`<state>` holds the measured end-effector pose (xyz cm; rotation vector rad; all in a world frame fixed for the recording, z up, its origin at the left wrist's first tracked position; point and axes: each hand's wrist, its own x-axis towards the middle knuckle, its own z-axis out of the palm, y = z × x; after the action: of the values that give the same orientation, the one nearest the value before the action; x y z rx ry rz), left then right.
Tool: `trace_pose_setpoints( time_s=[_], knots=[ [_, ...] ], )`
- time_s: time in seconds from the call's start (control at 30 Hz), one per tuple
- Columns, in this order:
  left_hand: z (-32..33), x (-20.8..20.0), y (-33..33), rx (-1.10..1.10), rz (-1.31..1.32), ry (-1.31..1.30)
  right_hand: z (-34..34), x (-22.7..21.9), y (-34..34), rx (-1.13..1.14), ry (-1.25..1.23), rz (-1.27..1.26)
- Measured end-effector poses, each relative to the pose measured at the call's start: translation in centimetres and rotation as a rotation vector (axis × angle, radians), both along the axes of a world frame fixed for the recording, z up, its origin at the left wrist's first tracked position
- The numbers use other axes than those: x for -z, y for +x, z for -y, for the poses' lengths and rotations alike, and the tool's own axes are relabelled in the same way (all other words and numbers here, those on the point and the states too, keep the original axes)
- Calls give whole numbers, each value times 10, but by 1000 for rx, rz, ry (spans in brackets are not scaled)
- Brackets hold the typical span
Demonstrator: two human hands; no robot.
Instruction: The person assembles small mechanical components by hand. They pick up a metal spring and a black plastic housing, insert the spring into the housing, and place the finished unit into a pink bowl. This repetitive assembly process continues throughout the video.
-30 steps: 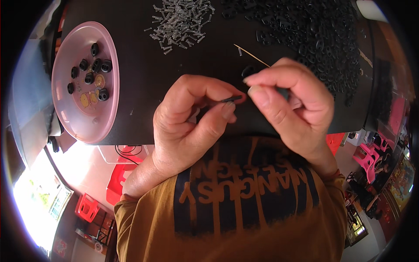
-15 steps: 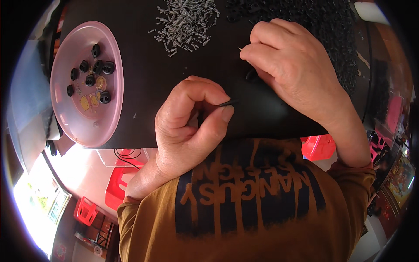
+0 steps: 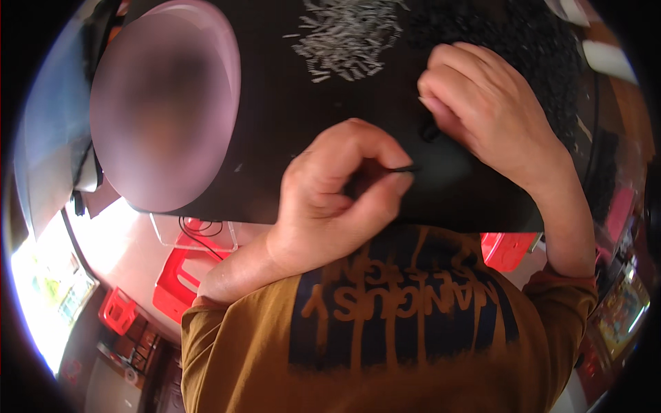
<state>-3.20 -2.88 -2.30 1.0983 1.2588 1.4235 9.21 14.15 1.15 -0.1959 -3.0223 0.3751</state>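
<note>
My left hand [image 3: 344, 189] is closed in a pinch, thumb and forefinger holding a small thin black plastic piece [image 3: 406, 168] whose tip sticks out to the right. My right hand [image 3: 482, 110], farther off and to the right, has its fingers curled with the fingertips together. What they hold, if anything, is hidden. Just under its fingers shows a small dark rounded part [image 3: 430, 131]; I cannot tell whether it is held or lies on the table. Beyond the hands lies a heap of small metal springs [image 3: 351, 41], and right of it a wide pile of black plastic parts [image 3: 530, 69].
A pink oval bowl [image 3: 233, 103] stands on the dark table [image 3: 265, 138] at the left, its contents blurred now. A white cylindrical object [image 3: 609, 60] is at the far right. Red plastic stools [image 3: 169, 286] stand below the table.
The whole view has shifted, so bowl, springs and hands sit farther right in the picture. The left hand still pinches the black piece; the right hand's fingers are curled in more.
</note>
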Motion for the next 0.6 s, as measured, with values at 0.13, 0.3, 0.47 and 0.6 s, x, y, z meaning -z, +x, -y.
trace_pose_setpoints(
  time_s=[0.13,0.3,0.47,0.6],
  knots=[
    [1,2,-2,30,90,4,4,-1,-4,16,-21,-103],
    [1,3,-3,-49,119,88,15,-6,2,181,-324,-192],
    [-5,9,-4,-78,86,232,33,-6,11,316,-539,-204],
    [-2,9,-7,-41,172,203,50,-4,16,416,-713,-209]
  ],
)
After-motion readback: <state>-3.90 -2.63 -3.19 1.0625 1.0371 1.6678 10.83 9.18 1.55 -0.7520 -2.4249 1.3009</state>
